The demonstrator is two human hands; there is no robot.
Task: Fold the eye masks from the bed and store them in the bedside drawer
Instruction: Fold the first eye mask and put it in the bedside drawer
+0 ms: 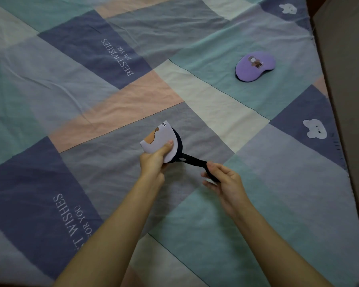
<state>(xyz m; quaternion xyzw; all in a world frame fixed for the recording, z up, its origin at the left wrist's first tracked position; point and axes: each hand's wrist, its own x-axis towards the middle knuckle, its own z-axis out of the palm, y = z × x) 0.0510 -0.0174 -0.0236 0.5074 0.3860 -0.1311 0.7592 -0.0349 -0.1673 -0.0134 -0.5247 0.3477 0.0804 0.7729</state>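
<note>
Near the middle of the bed [91,112], above the patchwork sheet, the left hand [153,160] grasps a folded white eye mask [160,139], thumb pressed on its printed face. Just beside it, the right hand [224,181] pinches the mask's black strap [195,161], pulled taut between the two hands. Farther off, near the bed's right edge, a purple eye mask [255,66] lies flat and unfolded.

Bedsheet [195,214] matt creased cloth; purple eye mask [254,66] soft matt fabric.
</note>
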